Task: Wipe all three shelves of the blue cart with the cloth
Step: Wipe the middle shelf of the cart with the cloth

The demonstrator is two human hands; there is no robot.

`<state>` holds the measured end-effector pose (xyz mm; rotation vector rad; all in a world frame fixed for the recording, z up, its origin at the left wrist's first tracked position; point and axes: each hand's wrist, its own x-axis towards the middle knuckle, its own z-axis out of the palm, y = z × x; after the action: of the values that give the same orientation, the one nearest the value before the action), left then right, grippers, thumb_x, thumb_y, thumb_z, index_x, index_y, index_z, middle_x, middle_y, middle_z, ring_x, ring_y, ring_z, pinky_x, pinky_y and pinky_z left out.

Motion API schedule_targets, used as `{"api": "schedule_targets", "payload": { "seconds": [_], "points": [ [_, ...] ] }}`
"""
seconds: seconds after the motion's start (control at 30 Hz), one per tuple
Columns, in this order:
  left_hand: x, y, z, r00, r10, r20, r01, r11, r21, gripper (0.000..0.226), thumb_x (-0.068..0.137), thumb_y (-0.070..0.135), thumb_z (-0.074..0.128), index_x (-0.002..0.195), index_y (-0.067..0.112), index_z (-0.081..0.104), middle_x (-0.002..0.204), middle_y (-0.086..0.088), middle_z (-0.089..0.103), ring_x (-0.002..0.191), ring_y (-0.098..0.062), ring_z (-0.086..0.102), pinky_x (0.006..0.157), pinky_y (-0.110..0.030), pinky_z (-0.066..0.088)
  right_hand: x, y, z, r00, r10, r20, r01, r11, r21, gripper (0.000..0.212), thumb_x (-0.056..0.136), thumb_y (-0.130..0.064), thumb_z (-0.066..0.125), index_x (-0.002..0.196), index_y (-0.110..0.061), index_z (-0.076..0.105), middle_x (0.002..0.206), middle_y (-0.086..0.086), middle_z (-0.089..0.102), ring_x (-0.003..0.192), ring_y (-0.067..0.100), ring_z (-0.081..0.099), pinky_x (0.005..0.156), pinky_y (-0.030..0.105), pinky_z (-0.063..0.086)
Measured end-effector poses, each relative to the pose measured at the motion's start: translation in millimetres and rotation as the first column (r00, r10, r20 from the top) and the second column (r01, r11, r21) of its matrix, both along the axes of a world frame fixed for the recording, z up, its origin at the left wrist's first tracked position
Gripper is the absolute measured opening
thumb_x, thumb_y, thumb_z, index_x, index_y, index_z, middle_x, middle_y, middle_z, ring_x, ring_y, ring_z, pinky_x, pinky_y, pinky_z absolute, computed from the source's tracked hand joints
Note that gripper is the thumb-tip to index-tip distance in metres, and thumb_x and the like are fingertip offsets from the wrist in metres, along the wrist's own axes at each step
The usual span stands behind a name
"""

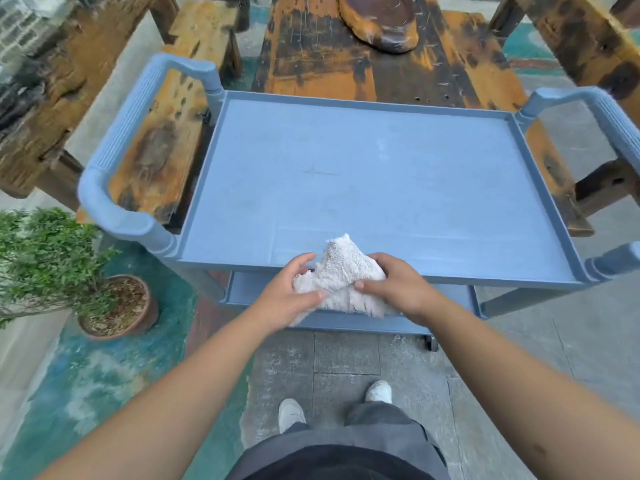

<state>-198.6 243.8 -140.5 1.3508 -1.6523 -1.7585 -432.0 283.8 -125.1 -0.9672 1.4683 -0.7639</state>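
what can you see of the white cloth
The cloth is white, fluffy terry-like fabric, bunched into a loose wad with one corner peaking upward. It sits at the near edge of the blue cart's top shelf, part hanging below the rim. The left hand and right hand grip it from either side.

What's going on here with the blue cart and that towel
A person stands at the near edge of a blue cart, holding a bunched white cloth in both hands. The left hand and right hand grip it from either side, just above the front rim of the top shelf. The cloth is gathered up, not spread flat on the shelf. A lower shelf shows beneath. A potted plant sits to the left.
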Motion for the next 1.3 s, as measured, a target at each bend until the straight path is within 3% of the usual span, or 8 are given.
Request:
{"api": "schedule_targets", "payload": {
  "seconds": [0.17,0.4,0.57,0.8,1.0,1.1,1.17,1.3],
  "points": [
    [4.5,37.3,-10.4,0.827,0.009,0.562,0.260,0.881,-0.396,0.102,0.066,0.061,0.070,0.151,0.034,0.021,0.152,0.005,0.026,0.139,-0.018,0.024,0.111,-0.042,0.025,28.1,29.3,-9.1,0.929,0.055,0.366,-0.106,0.987,0.122,0.038,0.084,0.006,0.064,0.120,-0.002,0.060,0.104,0.017,0.069,0.090,0.028,0.066,0.077,0.038,0.055],
    [17.7,83.8,-35.4,0.782,-0.056,0.621,0.520,0.608,-0.600,0.088,0.076,0.054,0.066,0.150,0.035,0.021,0.157,0.006,0.025,0.144,-0.017,0.016,0.108,-0.042,0.010,26.6,27.6,-36.4,0.869,0.223,0.442,-0.403,0.836,0.371,0.060,0.061,0.001,0.061,0.120,0.006,0.058,0.099,0.022,0.066,0.086,0.034,0.065,0.073,0.037,0.053],
    [15.0,74.8,-72.6,0.850,-0.013,0.526,0.320,0.806,-0.498,0.052,0.073,0.035,0.069,0.124,0.034,0.061,0.110,0.014,0.066,0.107,-0.008,0.056,0.094,-0.032,0.026,38.6,19.6,-79.9,0.880,0.163,0.445,-0.358,0.845,0.398,0.043,0.063,0.000,0.067,0.103,-0.012,0.056,0.092,0.013,0.063,0.076,0.023,0.063,0.065,0.030,0.051],
    [29.0,20.1,-150.0,0.947,0.237,0.217,-0.225,0.971,-0.082,0.023,0.078,0.020,0.079,0.092,0.032,0.065,0.078,0.009,0.068,0.064,-0.002,0.057,0.060,-0.023,0.046,58.4,-5.2,-164.4,0.863,0.459,-0.210,-0.476,0.879,-0.035,0.083,0.075,-0.031,0.085,0.144,-0.031,0.039,0.144,-0.010,0.045,0.129,0.007,0.043,0.104,0.023,0.034],
    [47.3,-33.5,-237.8,0.963,0.270,0.004,-0.269,0.959,0.090,0.039,0.083,0.022,0.076,0.118,0.020,0.060,0.117,0.000,0.066,0.103,-0.009,0.062,0.095,-0.031,0.049,94.4,-60.0,-263.3,0.944,0.229,-0.236,-0.261,0.959,-0.113,0.071,0.066,-0.025,0.088,0.126,-0.030,0.050,0.109,-0.019,0.061,0.093,-0.005,0.058,0.082,0.017,0.045],
    [64.7,-64.7,-274.5,0.983,0.179,0.031,-0.178,0.983,-0.033,0.069,0.082,0.003,0.075,0.141,0.015,0.040,0.124,0.015,0.051,0.100,0.016,0.052,0.084,-0.005,0.039,106.1,-96.9,-304.4,0.992,0.098,-0.075,-0.100,0.995,-0.018,0.066,0.061,-0.025,0.081,0.120,-0.021,0.052,0.106,0.002,0.065,0.093,0.016,0.065,0.076,0.035,0.056],
    [75.7,-87.5,-300.8,0.978,0.157,0.140,-0.136,0.980,-0.147,0.071,0.081,0.005,0.075,0.142,0.017,0.040,0.122,0.012,0.053,0.106,0.003,0.053,0.082,-0.002,0.035,114.3,-123.6,-329.7,0.995,0.066,0.071,-0.070,0.996,0.057,0.065,0.062,-0.018,0.082,0.119,-0.015,0.051,0.100,0.006,0.066,0.082,0.016,0.068,0.059,0.033,0.057],
    [89.7,-125.1,-345.7,0.911,0.166,0.378,-0.023,0.934,-0.355,0.060,0.083,0.020,0.072,0.137,0.019,0.047,0.129,0.001,0.053,0.120,-0.020,0.049,0.092,-0.020,0.036,129.0,-166.5,-363.9,0.886,0.213,-0.412,-0.236,0.972,-0.006,0.052,0.075,-0.031,0.081,0.111,-0.020,0.044,0.103,0.001,0.062,0.093,0.023,0.064,0.072,0.033,0.050]
  ]
}}
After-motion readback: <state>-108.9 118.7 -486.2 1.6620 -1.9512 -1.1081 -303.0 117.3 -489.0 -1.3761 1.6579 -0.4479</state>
